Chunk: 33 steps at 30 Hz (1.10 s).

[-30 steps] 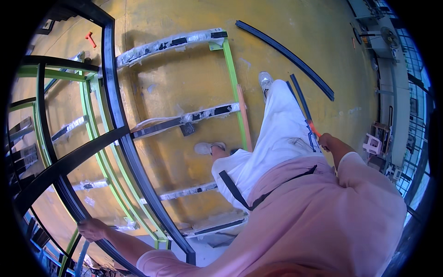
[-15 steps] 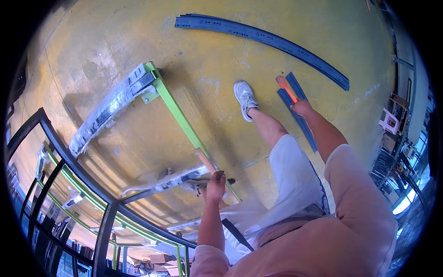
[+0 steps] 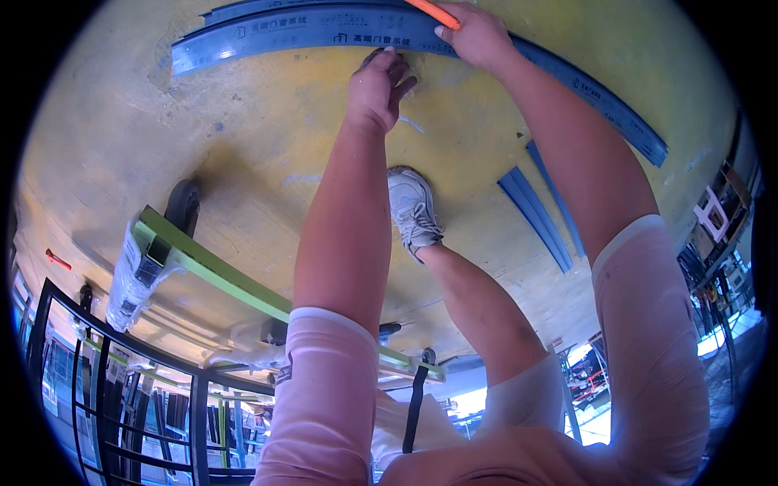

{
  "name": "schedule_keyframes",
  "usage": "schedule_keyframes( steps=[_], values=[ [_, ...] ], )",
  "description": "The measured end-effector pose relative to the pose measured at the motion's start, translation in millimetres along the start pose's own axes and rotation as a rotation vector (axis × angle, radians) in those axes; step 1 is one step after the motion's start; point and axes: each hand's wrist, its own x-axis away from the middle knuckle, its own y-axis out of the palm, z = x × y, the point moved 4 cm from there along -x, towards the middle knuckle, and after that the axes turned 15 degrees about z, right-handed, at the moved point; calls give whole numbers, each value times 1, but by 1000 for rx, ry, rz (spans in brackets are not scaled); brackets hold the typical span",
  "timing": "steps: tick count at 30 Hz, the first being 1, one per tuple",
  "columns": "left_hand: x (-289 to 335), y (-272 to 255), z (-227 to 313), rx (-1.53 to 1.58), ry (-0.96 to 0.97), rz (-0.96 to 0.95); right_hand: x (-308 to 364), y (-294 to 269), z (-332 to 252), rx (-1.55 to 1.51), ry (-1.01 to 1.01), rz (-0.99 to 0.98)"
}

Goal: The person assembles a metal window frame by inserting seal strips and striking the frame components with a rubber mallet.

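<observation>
Just past the shoe [image 3: 412,206], the left hand [image 3: 377,93] is held low, fingers half-curled with the thumb apart and nothing clearly gripped. A dark patch can be seen at the fingertips but can't be made out, and whether the long strips [image 3: 300,36] are being touched can't be told either. An orange handle [image 3: 434,11] is gripped in the right hand [image 3: 480,39], fingers wrapped round it; its far end is cut off by the view.

The long strips are laid on the floor [image 3: 243,146] right at the hands, stacked a bit out of line, blue-grey and printed. Pretty light for their length, it'd be guessed, and stiff, though some whip could be expected if one was lifted by an end. The faces look smooth, so a bit of slip should be allowed for, and the finish could probably be scratched if dragged. Best held near the middle, or with two hands set well apart, fingers hooked under the edges.

The floor is yellowish, hard-looking, scuffed and stained. Off to the right, short strips [image 3: 535,219] are laid side by side. To the left, a green bar [image 3: 227,267] is seen with plastic wrap [image 3: 126,283] at its end and a dark wheel [image 3: 182,206] beside it. Farther out, a black frame [image 3: 200,421] is stood at lower left, and a pink stool [image 3: 712,212] is parked by the clutter at far right.
</observation>
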Motion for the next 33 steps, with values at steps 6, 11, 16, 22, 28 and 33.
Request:
schedule_keyframes(
  steps=[6,11,16,22,28,33],
  values=[
    [22,7,-39,477,14,140,30,-2,6,-351,104,-313],
    [193,-38,-34,336,73,209,128,-88,-16,-526,103,-697],
    [337,-117,-44,257,308,386,209,-135,16,-187,242,-807],
    [488,-259,-28,774,71,388,315,-165,-120,-77,205,-948],
    [610,-549,-129,1019,87,999,378,-156,-206,227,102,-1071],
    [675,-730,-364,1483,47,1402,438,-96,-358,634,-86,-1030]
  ],
)
